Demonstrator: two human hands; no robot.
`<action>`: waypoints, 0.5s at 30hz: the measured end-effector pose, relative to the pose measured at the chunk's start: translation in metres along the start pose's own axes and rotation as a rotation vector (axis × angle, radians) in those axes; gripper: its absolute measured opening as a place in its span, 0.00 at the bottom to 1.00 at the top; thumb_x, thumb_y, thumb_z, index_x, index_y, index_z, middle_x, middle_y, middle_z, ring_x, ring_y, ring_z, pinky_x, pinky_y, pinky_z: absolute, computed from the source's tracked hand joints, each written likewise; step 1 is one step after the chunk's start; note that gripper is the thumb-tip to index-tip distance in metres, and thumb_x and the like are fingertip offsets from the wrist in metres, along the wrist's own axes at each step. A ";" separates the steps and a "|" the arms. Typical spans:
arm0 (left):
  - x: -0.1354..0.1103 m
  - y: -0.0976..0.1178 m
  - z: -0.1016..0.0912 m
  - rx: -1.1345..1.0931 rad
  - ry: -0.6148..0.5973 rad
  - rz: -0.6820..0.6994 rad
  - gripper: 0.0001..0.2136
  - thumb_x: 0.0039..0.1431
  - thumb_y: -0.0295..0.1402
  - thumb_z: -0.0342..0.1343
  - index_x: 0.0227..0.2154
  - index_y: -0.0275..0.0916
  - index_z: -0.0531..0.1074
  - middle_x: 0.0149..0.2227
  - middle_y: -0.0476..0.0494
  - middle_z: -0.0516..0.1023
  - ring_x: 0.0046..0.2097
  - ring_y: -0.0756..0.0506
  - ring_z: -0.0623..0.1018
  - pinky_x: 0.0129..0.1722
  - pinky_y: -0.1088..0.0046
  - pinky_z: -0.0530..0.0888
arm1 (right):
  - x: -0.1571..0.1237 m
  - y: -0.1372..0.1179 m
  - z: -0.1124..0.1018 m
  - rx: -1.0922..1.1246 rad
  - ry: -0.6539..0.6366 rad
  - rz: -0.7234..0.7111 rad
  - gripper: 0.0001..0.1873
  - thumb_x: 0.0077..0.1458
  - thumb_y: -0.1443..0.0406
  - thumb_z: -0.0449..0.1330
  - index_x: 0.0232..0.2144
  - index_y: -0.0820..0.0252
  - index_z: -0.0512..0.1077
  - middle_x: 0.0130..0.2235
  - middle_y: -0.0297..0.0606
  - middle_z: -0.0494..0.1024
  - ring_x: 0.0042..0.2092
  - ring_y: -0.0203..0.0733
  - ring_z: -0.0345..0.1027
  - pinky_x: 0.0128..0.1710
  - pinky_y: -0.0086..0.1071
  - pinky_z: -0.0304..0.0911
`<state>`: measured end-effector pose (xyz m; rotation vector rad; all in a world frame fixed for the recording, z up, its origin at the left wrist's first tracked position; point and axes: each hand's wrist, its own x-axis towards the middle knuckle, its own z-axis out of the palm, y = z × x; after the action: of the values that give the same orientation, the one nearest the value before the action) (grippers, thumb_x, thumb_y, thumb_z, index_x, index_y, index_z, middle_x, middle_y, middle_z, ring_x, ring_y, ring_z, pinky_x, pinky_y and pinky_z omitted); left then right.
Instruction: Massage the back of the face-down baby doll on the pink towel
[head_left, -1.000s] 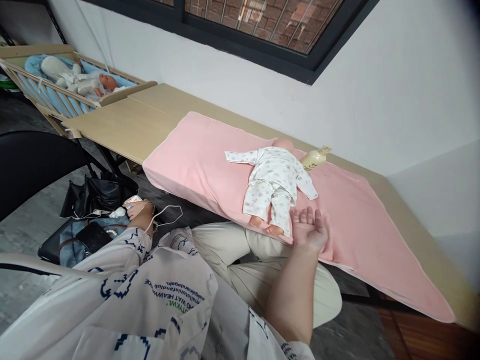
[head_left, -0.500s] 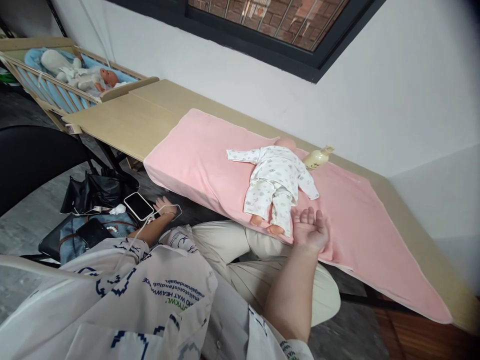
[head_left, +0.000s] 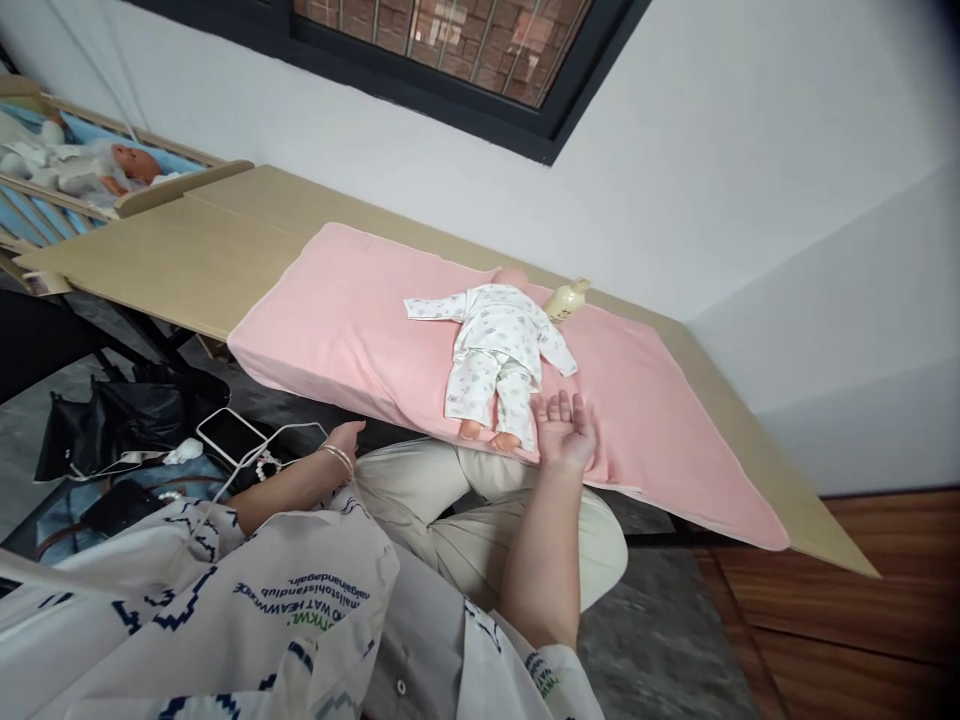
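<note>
A baby doll (head_left: 496, 345) in white printed pyjamas lies on its back on a pink blanket (head_left: 352, 300) spread over a long wooden table (head_left: 187, 250). My right hand (head_left: 564, 432) rests palm-down and open on the blanket, just right of the doll's feet. My left hand (head_left: 343, 438) hovers empty above my knee, fingers loosely apart, a bracelet on its wrist. A smartphone (head_left: 231, 435) with a white cable lies on a bag to the left of that hand. A cream bottle (head_left: 564, 298) lies by the doll's head.
A wooden crib (head_left: 45, 200) with a second doll (head_left: 124, 170) stands at the far left against the table's end. Black bags (head_left: 112, 415) sit on the floor to my left. The white wall runs behind the table; wooden flooring shows at lower right.
My left hand has let go of the phone, which now lies on the bag, and has drawn back toward my knee. The view has shifted right. My right hand stays put.
</note>
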<state>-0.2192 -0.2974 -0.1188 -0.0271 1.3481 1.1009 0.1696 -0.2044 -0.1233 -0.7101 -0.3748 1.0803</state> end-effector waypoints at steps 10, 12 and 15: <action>-0.067 0.058 0.067 -0.083 -0.242 0.033 0.00 0.60 0.28 0.51 0.33 0.38 0.66 0.52 0.34 0.73 0.63 0.38 0.71 0.66 0.61 0.64 | -0.002 -0.001 0.011 -0.034 -0.002 0.039 0.11 0.59 0.65 0.53 0.42 0.53 0.73 0.46 0.35 0.79 0.44 0.35 0.75 0.58 0.46 0.70; -0.083 0.068 0.078 -0.088 -0.307 0.008 0.02 0.58 0.28 0.52 0.34 0.37 0.66 0.54 0.31 0.71 0.63 0.36 0.71 0.66 0.59 0.64 | -0.001 -0.001 0.012 -0.056 -0.013 0.030 0.11 0.58 0.64 0.54 0.43 0.52 0.73 0.45 0.35 0.79 0.44 0.35 0.76 0.57 0.46 0.70; -0.099 0.087 0.097 -0.139 -0.431 0.071 0.05 0.57 0.29 0.52 0.37 0.37 0.66 0.57 0.28 0.68 0.63 0.37 0.72 0.65 0.60 0.66 | -0.001 0.001 0.017 -0.124 -0.027 0.014 0.12 0.56 0.63 0.56 0.42 0.54 0.73 0.43 0.36 0.81 0.43 0.37 0.77 0.55 0.45 0.71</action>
<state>-0.1849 -0.2550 0.0353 0.1499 0.8918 1.1795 0.1583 -0.1997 -0.1116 -0.8100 -0.4634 1.0872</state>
